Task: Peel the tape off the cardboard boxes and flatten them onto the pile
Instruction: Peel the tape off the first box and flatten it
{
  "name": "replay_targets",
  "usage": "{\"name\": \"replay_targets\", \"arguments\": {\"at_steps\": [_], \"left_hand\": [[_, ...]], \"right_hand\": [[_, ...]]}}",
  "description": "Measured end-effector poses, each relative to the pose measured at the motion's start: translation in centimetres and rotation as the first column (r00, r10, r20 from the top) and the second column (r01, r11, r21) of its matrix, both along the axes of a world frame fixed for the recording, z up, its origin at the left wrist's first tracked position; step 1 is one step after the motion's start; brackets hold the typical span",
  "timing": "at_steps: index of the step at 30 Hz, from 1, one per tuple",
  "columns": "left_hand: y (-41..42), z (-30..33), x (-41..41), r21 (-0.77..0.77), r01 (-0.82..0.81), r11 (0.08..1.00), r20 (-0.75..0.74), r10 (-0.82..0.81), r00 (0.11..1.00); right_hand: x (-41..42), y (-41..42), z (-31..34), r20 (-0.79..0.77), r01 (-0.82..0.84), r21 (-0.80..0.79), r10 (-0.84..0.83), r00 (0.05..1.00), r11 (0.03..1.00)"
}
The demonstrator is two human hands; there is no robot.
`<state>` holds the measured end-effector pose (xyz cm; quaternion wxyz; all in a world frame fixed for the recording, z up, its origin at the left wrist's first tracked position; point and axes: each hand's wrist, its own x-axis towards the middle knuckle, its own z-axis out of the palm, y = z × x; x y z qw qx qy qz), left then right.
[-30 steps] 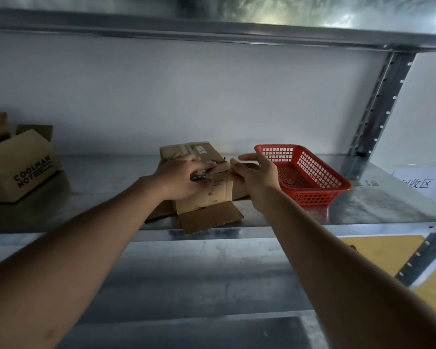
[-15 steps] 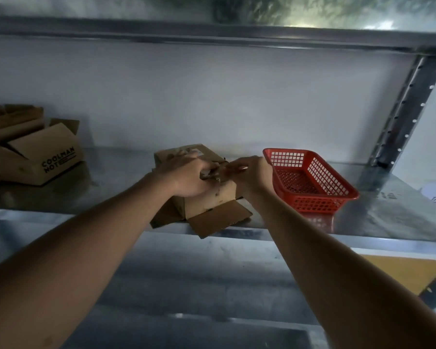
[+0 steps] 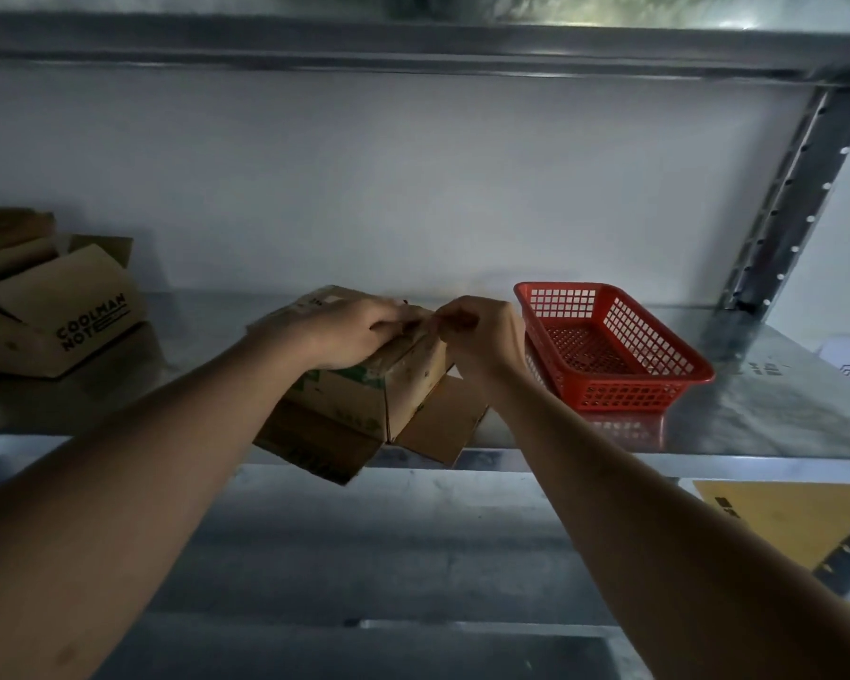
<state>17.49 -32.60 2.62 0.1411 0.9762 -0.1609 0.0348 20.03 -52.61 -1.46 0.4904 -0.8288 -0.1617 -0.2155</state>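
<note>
Head view: a small cardboard box sits at the front edge of a metal shelf, its bottom flaps splayed over the edge. The left hand curls over its top. The right hand pinches its top right edge, with any tape hidden. A red basket stands just right, its mesh floor showing. A cardboard pile lies at the left edge.

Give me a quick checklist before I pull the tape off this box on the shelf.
1. Steadying: ok, left hand holds the box top.
2. Tape end pinched: cannot tell, right hand curls at the top edge, tape unseen.
3. Box fully on shelf: not ok, flaps overhang the front edge.
4. Room to pull right: not ok, basket sits close beside right hand.
5. Pile reachable: ok, at the shelf's left.
</note>
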Motion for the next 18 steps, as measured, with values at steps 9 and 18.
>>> {"name": "replay_targets", "arguments": {"at_steps": [9,18], "left_hand": [[-0.2,0.0,1.1,-0.121,-0.070,0.990,-0.078,0.061,0.995],[-0.6,-0.1,0.8,-0.169,-0.105,0.980,-0.067,0.095,0.993]], "right_hand": [[-0.1,-0.4,-1.0,-0.023,-0.214,0.099,0.217,0.976,0.972],[-0.7,-0.6,-0.6,-0.175,-0.349,0.406,0.446,0.878,0.845]]}}
